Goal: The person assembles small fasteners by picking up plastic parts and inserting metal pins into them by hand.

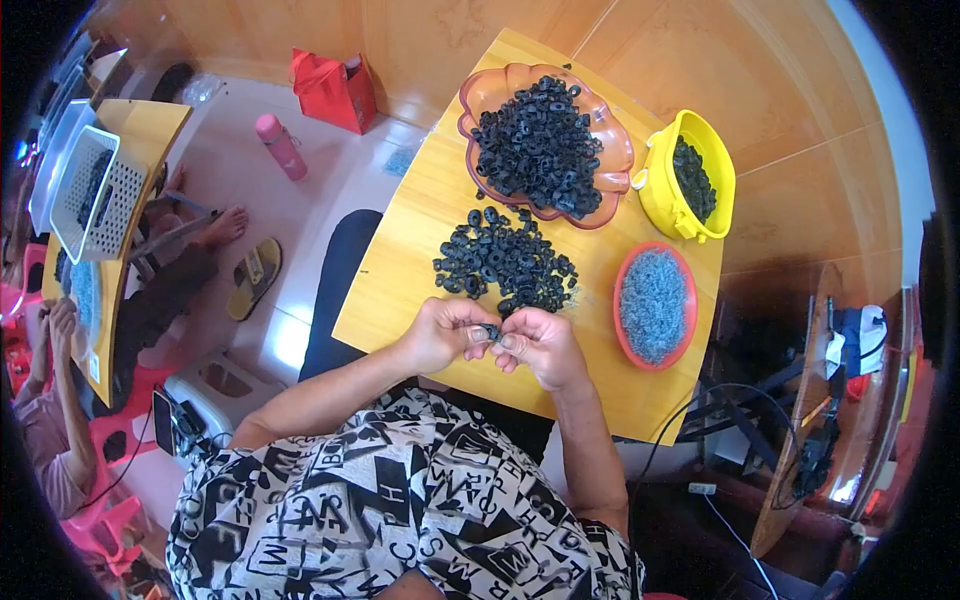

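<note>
Head view: left hand [437,335] and right hand [545,345], nearly closed, pinched one small black plastic-looking piece [490,331] at their thumb tips, likely for control (exact grip too small to read). Loose black ring-like parts [490,255] lay just beyond on yellow wooden table [400,270], presumably for short reach.

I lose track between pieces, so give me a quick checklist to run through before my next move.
1. Small dark piece held by both left hand and right hand: ok.
2. Details of that piece visible: cannot tell; the hands partly cover it and it is tiny.
3. Loose black parts on the table, just beyond the hands: ok.
4. Red bowl of blue-grey pieces standing at the right: ok.
5. Black parts all contained: not ok; many lie loose outside the scalloped tray.
</note>
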Demonstrator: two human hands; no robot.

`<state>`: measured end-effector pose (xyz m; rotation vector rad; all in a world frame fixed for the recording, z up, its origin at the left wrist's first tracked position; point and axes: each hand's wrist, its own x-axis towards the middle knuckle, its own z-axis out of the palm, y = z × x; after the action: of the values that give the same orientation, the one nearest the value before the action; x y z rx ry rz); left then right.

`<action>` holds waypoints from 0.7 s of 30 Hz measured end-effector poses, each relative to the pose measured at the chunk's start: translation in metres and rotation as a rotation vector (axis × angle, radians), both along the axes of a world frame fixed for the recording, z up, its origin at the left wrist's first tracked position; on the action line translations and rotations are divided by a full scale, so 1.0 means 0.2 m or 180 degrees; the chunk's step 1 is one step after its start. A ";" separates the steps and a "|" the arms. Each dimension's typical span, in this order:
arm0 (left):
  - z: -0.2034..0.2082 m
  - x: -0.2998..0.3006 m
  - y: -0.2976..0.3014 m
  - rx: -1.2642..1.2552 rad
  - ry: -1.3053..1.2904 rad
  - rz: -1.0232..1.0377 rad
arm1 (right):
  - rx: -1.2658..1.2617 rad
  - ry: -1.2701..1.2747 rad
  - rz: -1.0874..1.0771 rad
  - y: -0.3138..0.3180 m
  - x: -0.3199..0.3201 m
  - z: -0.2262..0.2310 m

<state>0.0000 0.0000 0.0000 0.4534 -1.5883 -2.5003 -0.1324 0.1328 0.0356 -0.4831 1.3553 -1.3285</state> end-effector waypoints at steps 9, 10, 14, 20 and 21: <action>0.01 0.01 0.01 -0.0067 -0.0041 -0.0199 | -0.0188 0.0070 0.0105 -0.01 0.02 -0.01; 0.00 0.01 0.01 -0.0039 -0.0009 -0.0130 | -0.0119 0.0114 0.0117 -0.02 0.02 -0.01; 0.02 -0.01 0.01 0.0221 0.0111 0.0015 | -0.0092 0.0087 0.0124 -0.02 -0.02 0.04; -0.04 -0.02 0.02 0.0485 0.0309 0.0254 | -0.0301 -0.0500 -0.0226 0.03 -0.05 0.04; -0.03 -0.03 0.01 0.0481 0.0324 0.0231 | -0.0310 -0.0484 -0.0246 0.03 -0.05 0.04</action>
<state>-0.0054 0.0029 -0.0064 0.3878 -1.3290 -2.5547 -0.1414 0.1388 0.0431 -0.3901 1.1984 -1.4697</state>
